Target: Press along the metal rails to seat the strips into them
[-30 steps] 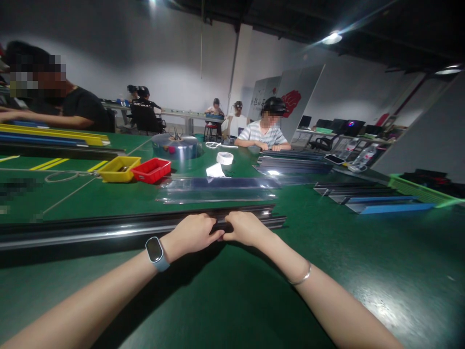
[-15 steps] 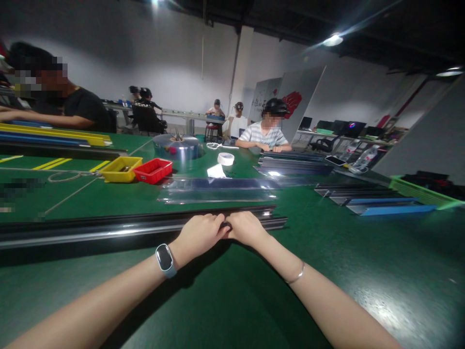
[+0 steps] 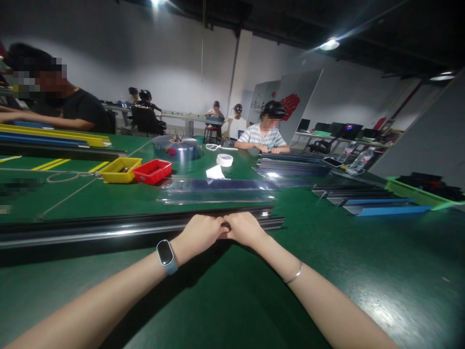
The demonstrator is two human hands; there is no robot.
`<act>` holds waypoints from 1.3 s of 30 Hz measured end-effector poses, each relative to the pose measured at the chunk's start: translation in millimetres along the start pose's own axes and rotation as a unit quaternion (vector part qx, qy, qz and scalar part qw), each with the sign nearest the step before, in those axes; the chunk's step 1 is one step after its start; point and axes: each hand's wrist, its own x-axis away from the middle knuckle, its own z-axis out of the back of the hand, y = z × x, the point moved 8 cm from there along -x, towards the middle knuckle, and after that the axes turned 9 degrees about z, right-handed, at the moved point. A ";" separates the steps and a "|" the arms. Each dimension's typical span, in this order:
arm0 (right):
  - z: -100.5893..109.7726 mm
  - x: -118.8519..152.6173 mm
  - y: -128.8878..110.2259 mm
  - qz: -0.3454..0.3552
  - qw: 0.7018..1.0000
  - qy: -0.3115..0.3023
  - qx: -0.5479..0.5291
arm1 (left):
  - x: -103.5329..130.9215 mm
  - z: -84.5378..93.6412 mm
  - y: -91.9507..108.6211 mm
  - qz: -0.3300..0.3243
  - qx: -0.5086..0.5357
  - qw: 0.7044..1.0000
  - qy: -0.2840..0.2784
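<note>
A long dark, shiny profile (image 3: pixel 109 230) lies across the green table (image 3: pixel 232 300), running from the left edge to right of centre. My left hand (image 3: pixel 202 234), with a watch at its wrist, is closed around its near side. Right beside it, my right hand (image 3: pixel 245 230) is closed on the same profile, a bracelet on that forearm. The two hands touch at thumbs and fingertips, and a small dark spot shows between them. Clear plastic strips (image 3: pixel 221 195) lie just beyond the profile.
A yellow bin (image 3: pixel 120 176), a red bin (image 3: pixel 152 175), a plastic roll (image 3: pixel 176 149) and white tape (image 3: pixel 224 160) stand beyond. Profiles with blue film (image 3: pixel 392 209) and a green basket (image 3: pixel 414 194) are at right. People sit at left and across the table.
The view has shifted slightly, so objects at the right appear a little further left. Both hands keep their grip on the dark profile.
</note>
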 end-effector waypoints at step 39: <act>1.1 -4.0 -8.9 -0.003 0.999 0.006 -0.033 | 1.4 -0.2 -16.3 0.029 0.087 0.993 -0.071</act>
